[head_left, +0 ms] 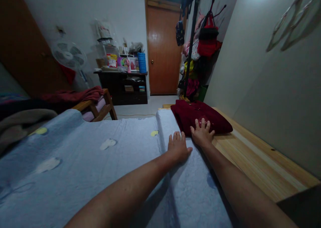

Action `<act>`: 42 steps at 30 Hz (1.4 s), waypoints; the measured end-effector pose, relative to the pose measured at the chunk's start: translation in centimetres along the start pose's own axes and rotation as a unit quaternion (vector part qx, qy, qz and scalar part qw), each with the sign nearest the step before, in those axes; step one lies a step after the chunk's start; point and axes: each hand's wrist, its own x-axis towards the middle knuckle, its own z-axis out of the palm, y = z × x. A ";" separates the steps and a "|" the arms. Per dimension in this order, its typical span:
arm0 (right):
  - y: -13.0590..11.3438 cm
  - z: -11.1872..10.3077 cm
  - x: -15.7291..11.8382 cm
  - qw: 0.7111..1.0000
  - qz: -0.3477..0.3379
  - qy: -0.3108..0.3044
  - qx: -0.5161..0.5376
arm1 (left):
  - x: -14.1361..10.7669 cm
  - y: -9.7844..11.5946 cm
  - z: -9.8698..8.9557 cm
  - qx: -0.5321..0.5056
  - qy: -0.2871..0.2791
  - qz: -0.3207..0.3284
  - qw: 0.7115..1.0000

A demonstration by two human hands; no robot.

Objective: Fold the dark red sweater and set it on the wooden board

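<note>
A light blue blanket (pixel 130 154) with white and yellow cloud-like patches spreads across the foreground, its right part folded over in a long strip. My left hand (pixel 178 147) lies flat on that strip, fingers stretched forward. Just to the right, my right hand (pixel 202 132) rests with spread fingers on the near edge of a folded dark red garment (pixel 190 110). The garment sits partly on the blanket's far right corner and partly on the wooden boards (pixel 240 151). Neither hand grips anything.
A wooden chair (pixel 107 104) with clothes stands at the left, near a white fan (pixel 69 55). Against the back wall is a dark cabinet (pixel 120 90) with several items on top, beside a closed brown door (pixel 164 50). Bags (pixel 209 37) hang at the right near a pale cupboard (pixel 271 87).
</note>
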 end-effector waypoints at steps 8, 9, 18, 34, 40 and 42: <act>-0.3 -1.9 0.6 0.995 0.020 -0.086 0.039 | -2.9 0.6 -0.4 0.002 -0.012 0.072 0.997; -0.3 -2.4 0.2 0.994 0.020 -0.096 0.050 | -3.2 0.6 -0.8 0.005 -0.016 0.081 0.997; -1.0 -3.7 -9.6 0.979 -0.105 -0.157 0.077 | -10.9 -0.4 -3.4 0.044 0.007 0.126 0.991; -7.7 -8.2 -18.6 0.959 -0.229 -0.130 0.103 | -29.5 -9.0 -7.5 0.092 -0.111 -0.044 0.989; -14.3 -8.3 -26.3 0.937 -0.241 -0.192 0.166 | -34.6 -10.5 -8.0 0.077 -0.108 -0.090 0.987; -14.8 -7.6 -27.9 0.948 -0.211 -0.191 0.144 | -35.6 -10.8 -7.6 0.067 -0.088 -0.094 0.989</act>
